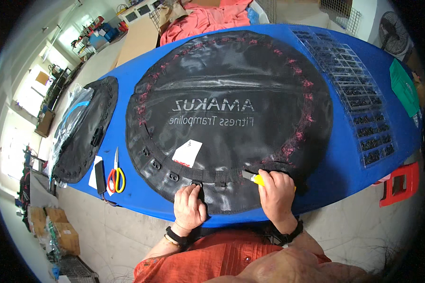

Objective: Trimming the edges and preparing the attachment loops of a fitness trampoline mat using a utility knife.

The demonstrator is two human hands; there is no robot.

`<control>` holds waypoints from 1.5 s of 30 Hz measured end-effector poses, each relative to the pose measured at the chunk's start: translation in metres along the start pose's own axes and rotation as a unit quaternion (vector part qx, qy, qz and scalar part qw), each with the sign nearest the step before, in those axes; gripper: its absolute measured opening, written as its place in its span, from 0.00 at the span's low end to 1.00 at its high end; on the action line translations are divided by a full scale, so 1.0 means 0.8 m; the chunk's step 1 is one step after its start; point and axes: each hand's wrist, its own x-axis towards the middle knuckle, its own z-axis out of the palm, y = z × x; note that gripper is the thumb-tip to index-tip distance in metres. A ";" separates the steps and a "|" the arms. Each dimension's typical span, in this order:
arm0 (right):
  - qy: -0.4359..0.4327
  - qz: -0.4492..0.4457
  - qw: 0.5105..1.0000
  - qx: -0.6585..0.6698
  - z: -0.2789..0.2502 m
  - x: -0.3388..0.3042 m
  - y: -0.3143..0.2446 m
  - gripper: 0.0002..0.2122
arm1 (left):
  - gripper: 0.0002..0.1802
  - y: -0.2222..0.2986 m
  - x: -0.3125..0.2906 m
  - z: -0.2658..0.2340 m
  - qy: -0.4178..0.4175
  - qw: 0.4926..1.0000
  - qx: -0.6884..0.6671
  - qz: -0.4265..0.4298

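Observation:
A large round black trampoline mat (231, 141) lies spread over the blue table, its pale lettering mirrored. Pink thread tufts run around the upper and right part of its stitched ring. Along the near edge are webbing loops with black rings (174, 176). My left hand (190, 206) is closed at this edge, fingertips pinching one of the rings, which they partly cover. In my right hand (276, 194) is a yellow utility knife (257, 179). Its blade points left, close over the webbing band. A white paper piece (188, 153) rests on the mat between the hands.
Scissors with red and yellow handles (115, 180) lie at the left, beside a smaller black mat (87, 137) partly under clear plastic. Clear compartment trays of small black parts (352, 89) line the right side. A red plastic stool (401, 184) stands beyond the blue table's (316, 205) right edge.

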 end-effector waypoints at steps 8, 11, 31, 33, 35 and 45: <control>0.033 -0.010 0.999 -0.008 0.005 -0.004 0.001 0.21 | 0.27 -0.002 -0.002 0.003 0.009 1.000 -0.006 0.012; 0.045 -0.013 0.999 -0.012 0.005 -0.005 0.000 0.20 | 0.27 -0.003 -0.003 0.006 0.017 1.000 -0.011 0.018; 0.084 -0.032 0.994 -0.062 0.026 -0.012 0.004 0.15 | 0.23 -0.024 -0.005 0.017 0.050 0.994 -0.069 0.062; 0.087 -0.028 0.993 -0.069 0.026 -0.014 0.007 0.15 | 0.23 -0.023 -0.004 0.018 0.059 0.994 -0.067 0.071; 0.090 -0.030 0.993 -0.072 0.026 -0.013 0.007 0.15 | 0.23 -0.023 -0.005 0.018 0.056 0.994 -0.065 0.066; 0.093 -0.022 0.994 -0.059 0.027 -0.010 0.007 0.15 | 0.23 -0.020 -0.003 0.015 0.049 0.994 -0.077 0.053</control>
